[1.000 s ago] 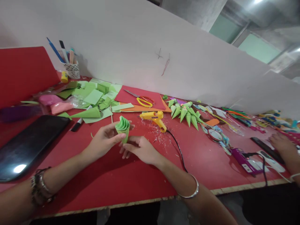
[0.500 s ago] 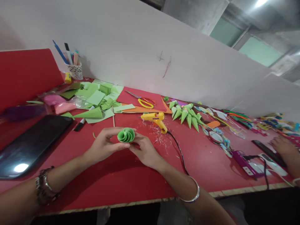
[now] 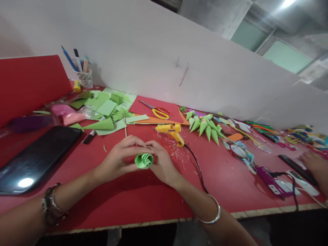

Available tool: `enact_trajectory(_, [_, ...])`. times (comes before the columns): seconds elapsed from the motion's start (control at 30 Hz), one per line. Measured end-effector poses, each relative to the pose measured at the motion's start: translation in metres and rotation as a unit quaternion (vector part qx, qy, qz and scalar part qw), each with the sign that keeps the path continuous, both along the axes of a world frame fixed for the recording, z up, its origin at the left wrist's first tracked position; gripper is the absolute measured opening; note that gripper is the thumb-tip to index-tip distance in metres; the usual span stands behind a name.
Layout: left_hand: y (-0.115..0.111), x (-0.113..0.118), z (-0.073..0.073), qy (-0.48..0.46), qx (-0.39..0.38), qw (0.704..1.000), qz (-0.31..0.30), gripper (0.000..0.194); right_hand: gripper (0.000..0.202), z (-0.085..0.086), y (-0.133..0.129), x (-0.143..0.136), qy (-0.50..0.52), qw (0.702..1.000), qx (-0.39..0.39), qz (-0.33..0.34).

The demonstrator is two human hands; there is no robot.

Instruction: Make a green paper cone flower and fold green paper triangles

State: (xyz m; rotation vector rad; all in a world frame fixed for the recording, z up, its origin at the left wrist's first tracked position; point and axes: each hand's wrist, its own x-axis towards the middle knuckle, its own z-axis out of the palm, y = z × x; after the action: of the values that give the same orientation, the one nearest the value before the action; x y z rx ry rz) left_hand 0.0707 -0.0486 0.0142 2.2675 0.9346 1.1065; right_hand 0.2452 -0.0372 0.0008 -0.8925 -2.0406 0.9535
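We grip a rolled green paper cone (image 3: 144, 160) between our left hand (image 3: 120, 159) and right hand (image 3: 161, 163), fingers closed around it, just above the red desk (image 3: 143, 201), near the yellow glue gun (image 3: 171, 131).

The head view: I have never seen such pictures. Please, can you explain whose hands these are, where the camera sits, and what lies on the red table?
The camera is worn on a person's head and looks down at their own hands. The left hand and right hand hold a rolled green paper between the fingers, above the red table. Behind them lie a yellow glue gun, scissors, green scraps, green cones and a pen cup. A dark tablet lies left. The hand at far right belongs to another person.
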Motion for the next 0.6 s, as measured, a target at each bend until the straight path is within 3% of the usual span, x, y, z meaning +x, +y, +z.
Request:
enact_trajectory(0.1, [0.001, -0.001, 0.000, -0.016, 0.003, 1.000, 0.018, 0.021, 0.007, -0.002, -0.001, -0.002, 0.018, 0.998, -0.050, 0.038])
enact_trajectory(0.33, [0.007, 0.006, -0.010, 0.028, -0.090, 0.992, 0.083, 0.027, 0.033, -0.005, -0.001, -0.005, 0.070, 0.943, -0.320, 0.058])
enact_trajectory(0.47, [0.011, 0.006, -0.011, 0.011, -0.122, 0.984, 0.127, 0.039, 0.044, -0.005, 0.004, -0.002, 0.090, 0.930, -0.354, 0.042])
enact_trajectory(0.6, [0.021, -0.008, -0.009, 0.024, -0.080, 0.976, 0.202, 0.045, 0.046, -0.005, 0.006, 0.000, 0.073, 0.928, -0.363, 0.051])
